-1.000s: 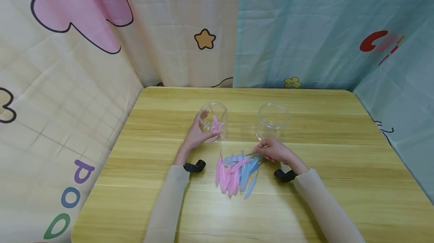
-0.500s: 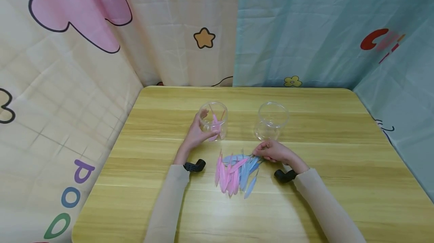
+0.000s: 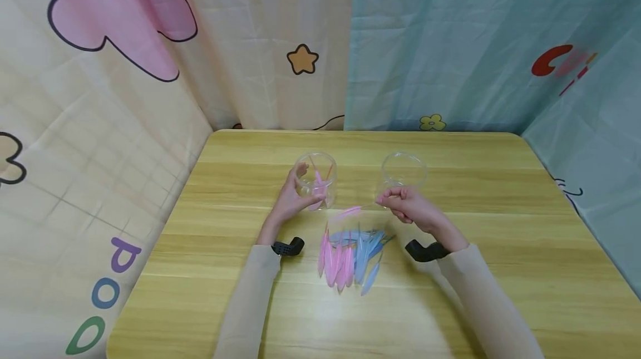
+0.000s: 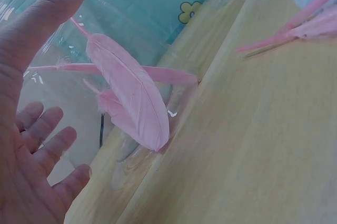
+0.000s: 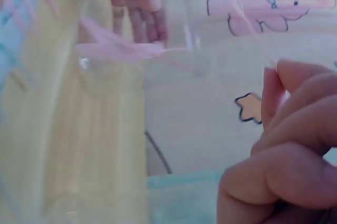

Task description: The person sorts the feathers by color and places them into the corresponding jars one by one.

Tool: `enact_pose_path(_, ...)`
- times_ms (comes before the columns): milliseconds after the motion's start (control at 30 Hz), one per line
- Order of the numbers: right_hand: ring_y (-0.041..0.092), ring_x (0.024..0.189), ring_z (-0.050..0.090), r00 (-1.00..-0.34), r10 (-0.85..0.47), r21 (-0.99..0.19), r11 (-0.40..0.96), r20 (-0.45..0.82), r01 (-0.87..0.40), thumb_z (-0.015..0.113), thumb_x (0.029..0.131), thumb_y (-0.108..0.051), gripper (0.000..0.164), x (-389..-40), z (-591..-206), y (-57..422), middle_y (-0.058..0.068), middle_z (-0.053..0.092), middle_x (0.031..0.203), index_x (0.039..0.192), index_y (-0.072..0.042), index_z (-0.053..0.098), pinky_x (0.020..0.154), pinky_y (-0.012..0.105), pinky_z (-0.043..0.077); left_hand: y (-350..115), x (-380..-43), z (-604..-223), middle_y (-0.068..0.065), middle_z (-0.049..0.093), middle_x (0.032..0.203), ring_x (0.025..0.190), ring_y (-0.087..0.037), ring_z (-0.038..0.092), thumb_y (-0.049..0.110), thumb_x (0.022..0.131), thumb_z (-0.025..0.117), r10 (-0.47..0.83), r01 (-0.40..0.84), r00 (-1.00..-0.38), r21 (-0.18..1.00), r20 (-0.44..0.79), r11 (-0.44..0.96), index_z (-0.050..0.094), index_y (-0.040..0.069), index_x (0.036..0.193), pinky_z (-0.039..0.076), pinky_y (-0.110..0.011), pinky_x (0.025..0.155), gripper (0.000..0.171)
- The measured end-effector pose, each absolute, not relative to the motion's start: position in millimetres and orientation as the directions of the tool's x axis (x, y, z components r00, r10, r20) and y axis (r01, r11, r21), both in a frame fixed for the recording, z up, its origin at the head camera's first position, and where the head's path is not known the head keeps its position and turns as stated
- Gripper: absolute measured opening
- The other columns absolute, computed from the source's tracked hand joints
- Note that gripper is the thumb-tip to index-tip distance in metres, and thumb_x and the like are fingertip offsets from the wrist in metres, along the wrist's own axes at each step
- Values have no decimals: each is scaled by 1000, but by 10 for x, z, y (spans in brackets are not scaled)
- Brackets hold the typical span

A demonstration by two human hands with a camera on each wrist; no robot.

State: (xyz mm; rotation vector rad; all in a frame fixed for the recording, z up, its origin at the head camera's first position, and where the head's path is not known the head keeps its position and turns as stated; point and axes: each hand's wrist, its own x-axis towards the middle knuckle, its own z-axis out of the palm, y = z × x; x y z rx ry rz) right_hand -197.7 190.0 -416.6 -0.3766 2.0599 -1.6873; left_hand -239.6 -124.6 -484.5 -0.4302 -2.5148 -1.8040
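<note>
My left hand (image 3: 292, 195) holds a clear plastic cup (image 3: 316, 154) at the left, its thumb and fingers around the side. Several pink feathers (image 4: 129, 90) lean inside that cup. In the head view, my right hand (image 3: 413, 211) pinches a pink feather (image 3: 349, 212) by its quill tip, above the table between the cups. The right wrist view shows the pinching fingertips (image 5: 300, 79) close up. Below lie a row of pink feathers (image 3: 329, 264) and, right beside them, blue feathers (image 3: 361, 259).
A second clear cup (image 3: 404, 154) stands behind my right hand, which partly hides it. The wooden table (image 3: 250, 181) meets printed curtains (image 3: 430, 42) at its back edge. Black wrist devices (image 3: 289, 246) sit on both wrists.
My right hand has lifted one pink feather from on top of the blue ones and moved it up and away from the pile. The left hand stays on its cup.
</note>
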Motion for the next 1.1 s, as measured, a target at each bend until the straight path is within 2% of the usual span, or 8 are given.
enact_pose_path(100, 7, 42, 30, -907, -403, -978, 204, -119, 37, 59, 96, -23, 23, -2002, -3991, 1781, -2, 38, 53, 100, 0, 58, 39, 23, 24, -1248, -2399, -4841, -4, 32, 149, 135, -24, 28, 32, 71, 85, 213, 236, -961, 926, 177, 296, 20, 15, 150, 25, -51, 105, 103)
enact_pose_path(367, 15, 39, 33, -965, -262, -944, 313, 20, -105, 64, 91, -34, 37, -2187, -3629, 1424, 2, 39, 49, 106, -1, 61, 39, 28, 28, -1250, -2400, -4866, -4, 31, 149, 135, -25, 28, 39, 72, 83, 215, 242, -960, 920, 181, 307, 20, 18, 150, 25, -52, 104, 102)
enact_pose_path(567, 15, 38, 35, -968, -242, -913, 378, 64, -155, 66, 90, -35, 31, -2320, -3658, 1185, 4, 43, 50, 102, -6, 64, 38, 27, 30, -1236, -2388, -4848, -6, 32, 149, 135, -26, 29, 34, 73, 83, 218, 255, -956, 922, 196, 290, 22, 17, 149, 25, -55, 104, 100)
enact_pose_path(700, 16, 37, 35, -966, -248, -916, 365, 76, -166, 66, 90, -35, 31, -2335, -3779, 1147, 5, 43, 49, 103, -7, 66, 37, 27, 29, -1224, -2382, -4864, -5, 32, 149, 135, -25, 28, 35, 72, 84, 224, 251, -956, 926, 190, 284, 22, 16, 149, 25, -54, 104, 101)
enact_pose_path(900, 15, 38, 34, -952, -305, -919, 378, -7, -114, 63, 92, -33, 31, -2229, -3981, 1275, 3, 41, 48, 105, -4, 65, 38, 27, 29, -1226, -2400, -4872, -6, 30, 150, 136, -26, 27, 37, 72, 83, 226, 252, -955, 927, 192, 278, 20, 13, 150, 25, -54, 104, 103)
enact_pose_path(1100, 11, 38, 36, -840, -496, -858, 508, -219, -76, 64, 91, -31, 34, -2112, -4232, 1384, 3, 45, 49, 101, 2, 66, 41, 28, 33, -1237, -2418, -4875, -5, 31, 150, 136, -26, 27, 35, 72, 84, 222, 246, -957, 929, 188, 275, 20, 12, 150, 24, -53, 105, 103)
